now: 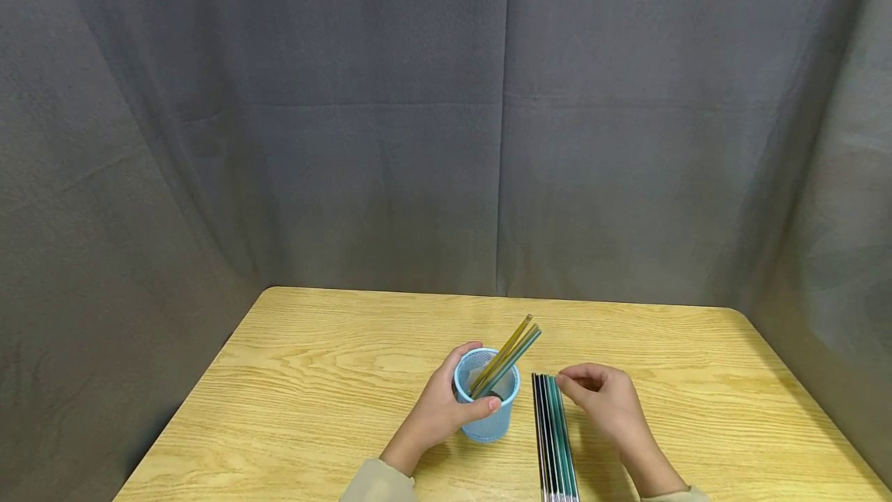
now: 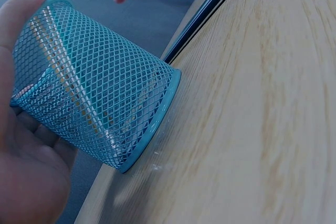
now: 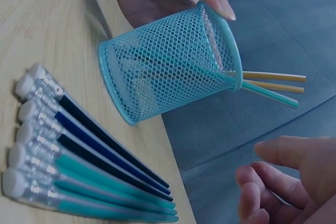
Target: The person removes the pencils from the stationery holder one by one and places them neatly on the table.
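Note:
My left hand holds a light blue mesh pencil cup, thumb at the rim and fingers round the far side. The cup's base is right at the tabletop. Two yellow pencils and one green pencil lean inside it, their upper ends sticking out past the rim. Beside the cup lies a row of several pencils, dark ones on the left and green ones on the right, with white erasers at the near end. By the row's far end is my right hand, fingers loosely bent, holding nothing.
The wood-grain table has rounded far corners. Grey cloth hangs behind it and along both sides.

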{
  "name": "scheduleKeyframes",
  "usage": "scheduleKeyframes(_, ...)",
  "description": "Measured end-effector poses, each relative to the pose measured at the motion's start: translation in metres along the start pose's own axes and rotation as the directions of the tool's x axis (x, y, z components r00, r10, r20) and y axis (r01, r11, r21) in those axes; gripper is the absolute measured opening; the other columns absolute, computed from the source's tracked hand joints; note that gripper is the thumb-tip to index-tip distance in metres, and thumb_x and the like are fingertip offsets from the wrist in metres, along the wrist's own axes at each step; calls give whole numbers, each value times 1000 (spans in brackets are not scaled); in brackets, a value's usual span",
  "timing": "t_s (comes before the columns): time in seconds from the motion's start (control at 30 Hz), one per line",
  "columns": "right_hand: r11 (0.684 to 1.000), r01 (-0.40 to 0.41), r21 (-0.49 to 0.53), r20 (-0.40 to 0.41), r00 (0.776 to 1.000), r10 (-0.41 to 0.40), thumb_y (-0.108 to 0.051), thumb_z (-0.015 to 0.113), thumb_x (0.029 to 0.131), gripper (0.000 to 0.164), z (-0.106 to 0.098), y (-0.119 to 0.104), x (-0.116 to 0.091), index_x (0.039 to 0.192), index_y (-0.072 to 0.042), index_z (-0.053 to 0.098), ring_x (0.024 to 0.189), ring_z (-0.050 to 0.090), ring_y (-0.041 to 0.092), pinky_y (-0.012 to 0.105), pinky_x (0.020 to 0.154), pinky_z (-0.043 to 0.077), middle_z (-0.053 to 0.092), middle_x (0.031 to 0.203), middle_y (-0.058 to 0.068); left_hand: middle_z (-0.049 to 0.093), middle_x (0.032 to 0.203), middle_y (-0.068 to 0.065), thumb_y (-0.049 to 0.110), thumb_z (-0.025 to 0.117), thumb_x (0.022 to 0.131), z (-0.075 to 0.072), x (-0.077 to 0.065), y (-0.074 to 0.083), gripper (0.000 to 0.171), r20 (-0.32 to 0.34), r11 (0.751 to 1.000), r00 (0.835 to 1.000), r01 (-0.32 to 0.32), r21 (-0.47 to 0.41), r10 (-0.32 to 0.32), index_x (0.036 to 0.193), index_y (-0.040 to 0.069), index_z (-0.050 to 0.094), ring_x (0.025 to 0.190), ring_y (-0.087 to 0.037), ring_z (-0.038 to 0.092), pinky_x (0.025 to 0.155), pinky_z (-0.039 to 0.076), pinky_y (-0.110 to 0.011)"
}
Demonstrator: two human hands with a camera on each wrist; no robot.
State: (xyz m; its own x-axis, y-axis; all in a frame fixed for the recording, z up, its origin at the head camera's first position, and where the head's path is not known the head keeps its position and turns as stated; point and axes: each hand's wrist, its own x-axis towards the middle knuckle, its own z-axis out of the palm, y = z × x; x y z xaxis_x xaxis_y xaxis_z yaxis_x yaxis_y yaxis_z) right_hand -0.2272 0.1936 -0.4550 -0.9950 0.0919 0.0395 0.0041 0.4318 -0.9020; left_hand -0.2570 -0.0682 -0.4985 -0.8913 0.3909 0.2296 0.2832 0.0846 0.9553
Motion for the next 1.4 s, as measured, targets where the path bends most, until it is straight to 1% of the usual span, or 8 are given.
scheduleKeyframes(0.17, 1000, 15, 24, 7, 1000, -15, -25, 74, 91, 27, 0, -4, -1, 106, -3, 73, 91, 60, 18, 28, 75, 50, 69, 102, 5, 57, 128, 4, 36, 80, 82, 0, 0, 0, 77, 0, 1000, 1000, 0, 2, 0, 147, 33, 39, 115, -20, 57, 97, 43, -47)
scheduleKeyframes(0.3, 998, 26, 57, -3, 1000, -26, -27, 74, 91, 31, 1, -6, -1, 109, -1, 72, 92, 60, 17, 27, 76, 50, 69, 103, 6, 57, 128, 3, 36, 80, 82, 0, 0, 0, 77, -1, 1000, 1000, 0, 1, 0, 147, 33, 39, 115, -20, 57, 97, 43, -47)
scheduleKeyframes(0.57, 991, 56, 121, -52, 997, -50, -26, 74, 90, 29, 7, -9, 0, 107, -3, 73, 91, 62, 14, 24, 77, 50, 71, 103, 7, 57, 128, 3, 36, 80, 82, 0, 0, 0, 77, 2, 1000, 1000, -4, -2, 4, 147, 32, 38, 115, -19, 57, 98, 43, -47)
scheduleKeyframes(0.8, 983, 74, 171, -61, 996, -64, -24, 75, 90, 27, 13, -13, 1, 106, -3, 73, 90, 63, 16, 24, 76, 51, 70, 103, 8, 57, 129, 4, 35, 80, 83, 0, 0, 0, 76, 3, 1000, 1000, -2, -1, 2, 147, 33, 38, 115, -19, 56, 98, 43, -48)
scheduleKeyframes(1.03, 980, 78, 183, -59, 996, -69, -21, 75, 90, 26, 19, -16, 2, 106, -2, 73, 87, 63, 16, 24, 74, 51, 70, 101, 8, 57, 129, 4, 33, 80, 83, 0, 0, 0, 77, 2, 1000, 1000, -1, -1, 1, 147, 32, 38, 116, -18, 56, 99, 42, -48)
scheduleKeyframes(1.27, 977, 102, 187, -55, 994, -93, -20, 75, 90, 25, 24, -18, 3, 105, -1, 73, 87, 62, 16, 25, 75, 50, 71, 100, 9, 56, 130, 5, 33, 79, 83, 0, 0, 1, 77, 3, 1000, 1000, 4, -6, -4, 148, 33, 37, 117, -18, 55, 100, 41, -49)
scheduleKeyframes(1.4, 976, 94, 195, -50, 995, -86, -19, 75, 90, 23, 27, -18, 3, 104, -2, 73, 87, 62, 17, 25, 75, 50, 71, 99, 8, 57, 130, 4, 32, 79, 83, 0, -1, 1, 77, 6, 1000, 1000, 3, -12, -3, 148, 31, 37, 117, -19, 55, 100, 41, -49)
